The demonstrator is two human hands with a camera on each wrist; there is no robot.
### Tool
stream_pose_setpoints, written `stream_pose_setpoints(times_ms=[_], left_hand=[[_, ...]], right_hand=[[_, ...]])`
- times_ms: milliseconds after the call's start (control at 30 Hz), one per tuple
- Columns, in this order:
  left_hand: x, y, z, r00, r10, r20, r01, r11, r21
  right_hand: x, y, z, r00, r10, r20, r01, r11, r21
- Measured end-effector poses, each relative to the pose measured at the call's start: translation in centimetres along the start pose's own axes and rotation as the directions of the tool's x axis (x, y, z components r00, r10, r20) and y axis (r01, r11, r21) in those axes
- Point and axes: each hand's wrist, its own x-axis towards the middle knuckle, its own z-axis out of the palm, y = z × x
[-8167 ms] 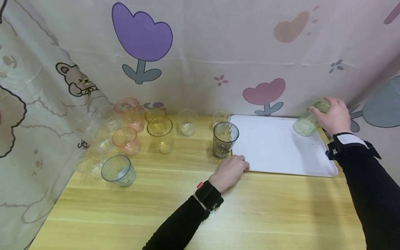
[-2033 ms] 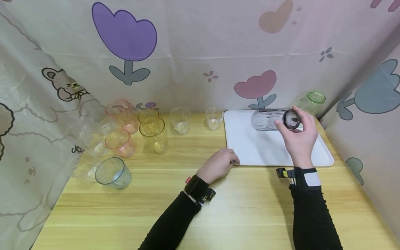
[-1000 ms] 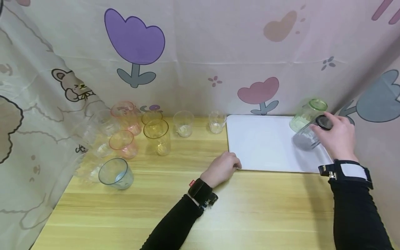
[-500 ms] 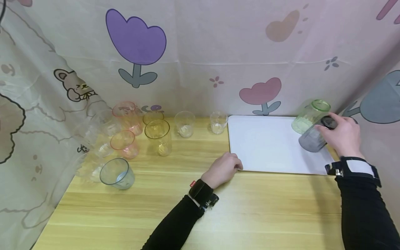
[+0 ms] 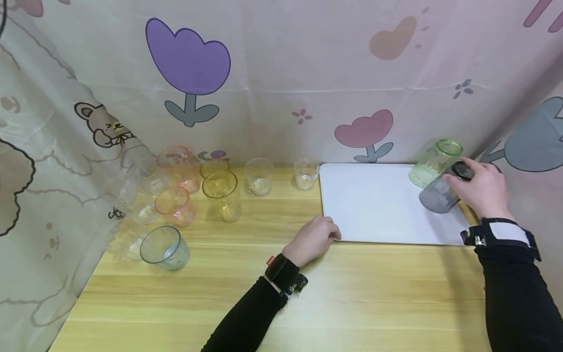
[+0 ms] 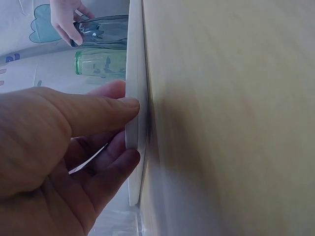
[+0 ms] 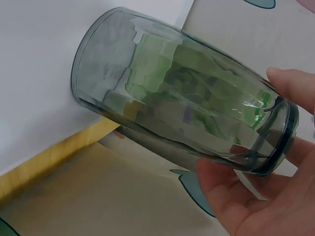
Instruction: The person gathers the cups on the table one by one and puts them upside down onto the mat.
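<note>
In the head view my right hand holds a dark grey drinking glass upside down at the right end of a white tray. The right wrist view shows thumb and fingers around the narrow base end of this grey glass, its wide rim at the tray surface. Just behind it a green glass stands upside down in the tray's back right corner. My left hand pinches the tray's front left corner; in the left wrist view its thumb lies against the tray edge.
Left of the tray stand two small clear glasses, amber glasses, pink glasses and a blue-grey glass. Several clear glasses crowd the far left. A patterned curtain hangs close behind the wooden table.
My right hand has let go of the green glass at the back right, taken the grey glass from left of the tray, turned it over and brought it beside the green one.
</note>
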Motion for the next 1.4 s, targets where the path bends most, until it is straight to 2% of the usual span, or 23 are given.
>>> stream_pose_setpoints(times_ms=[100,200,333,433,567,767,900,1000,1100,1167,1300,1400], left_hand=[[0.0,-0.1,0.0,1.000,0.005,-0.005,-0.005,1.000,0.001],[-0.1,-0.1,0.1,1.000,0.006,-0.005,-0.006,1.000,0.000],[-0.1,-0.1,0.1,1.000,0.008,-0.004,-0.008,1.000,0.002],[0.0,-0.1,0.0,1.000,0.003,-0.003,-0.003,1.000,0.001],[0.0,-0.1,0.0,1.000,-0.003,-0.002,0.003,1.000,0.002],[0.2,-0.2,-0.1,1.000,-0.022,-0.021,0.021,0.999,-0.036],[0.2,-0.6,-0.7,0.994,-0.068,-0.080,0.061,0.995,-0.084],[0.2,-1.4,-1.6,0.984,-0.102,-0.145,0.085,0.989,-0.118],[0.2,-2.3,-2.8,0.963,-0.152,-0.221,0.114,0.978,-0.174],[0.1,-3.0,-3.6,0.939,-0.195,-0.283,0.138,0.968,-0.210],[-0.2,-4.2,-4.9,0.868,-0.252,-0.427,0.155,0.956,-0.250],[-0.6,-5.1,-5.7,0.802,-0.279,-0.527,0.158,0.952,-0.264]], right_hand=[[0.0,0.1,0.1,0.999,-0.030,-0.017,0.031,1.000,0.005],[-0.4,-0.4,0.2,0.994,-0.058,-0.096,0.062,0.997,0.037],[-1.1,-2.2,-0.1,0.963,-0.097,-0.252,0.118,0.991,0.069],[-1.8,-4.2,-0.5,0.938,-0.147,-0.315,0.178,0.981,0.072],[-2.9,-7.0,-0.4,0.914,-0.241,-0.327,0.275,0.959,0.062],[-4.7,-10.6,1.5,0.882,-0.389,-0.266,0.410,0.911,0.029],[-6.0,-12.4,3.6,0.851,-0.472,-0.232,0.490,0.871,0.027],[-6.8,-13.3,5.1,0.829,-0.515,-0.220,0.535,0.843,0.043],[-7.6,-14.1,6.5,0.813,-0.547,-0.198,0.567,0.822,0.055],[-8.1,-14.6,7.5,0.808,-0.563,-0.171,0.579,0.813,0.061],[-9.1,-15.7,9.3,0.808,-0.583,-0.085,0.589,0.804,0.082],[-9.8,-16.6,10.5,0.816,-0.578,0.014,0.575,0.813,0.096]])
